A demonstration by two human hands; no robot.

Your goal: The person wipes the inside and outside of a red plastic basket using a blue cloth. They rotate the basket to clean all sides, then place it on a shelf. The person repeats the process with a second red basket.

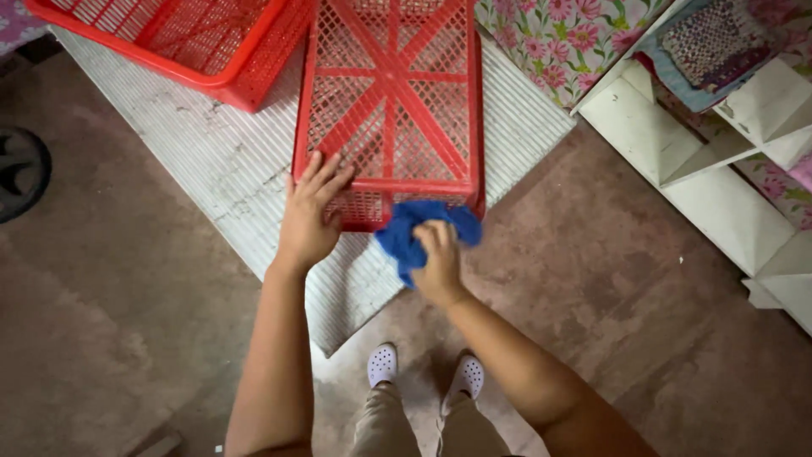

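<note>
The red crate (391, 101) stands upside down on a pale ribbed mat (228, 161), its latticed base facing up with diagonal ribs crossing it; its far end runs out of the top of the picture. What lies under it, if anything, cannot be made out through the mesh. A second red crate (199, 38) sits just beside it to the left, tilted and cut off by the upper edge, so its contents are hidden too. At the right a white shelf unit (719, 152) is only partly in view, with a patterned cloth (715, 42) in one of its compartments and flowered fabric (567, 34) behind it. A dark round object (19, 173) is clipped by the left edge and hard to identify.

The left hand (309, 216) lies flat, fingers spread and released, pressed on the near left corner of the upturned crate. The right hand (438, 258) is clenched around a bunched blue cloth (406, 233), which touches the crate's near rim. Both forearms reach forward from the bottom of the picture, the person standing in white perforated clogs (382, 364) on the brownish floor (127, 322).
</note>
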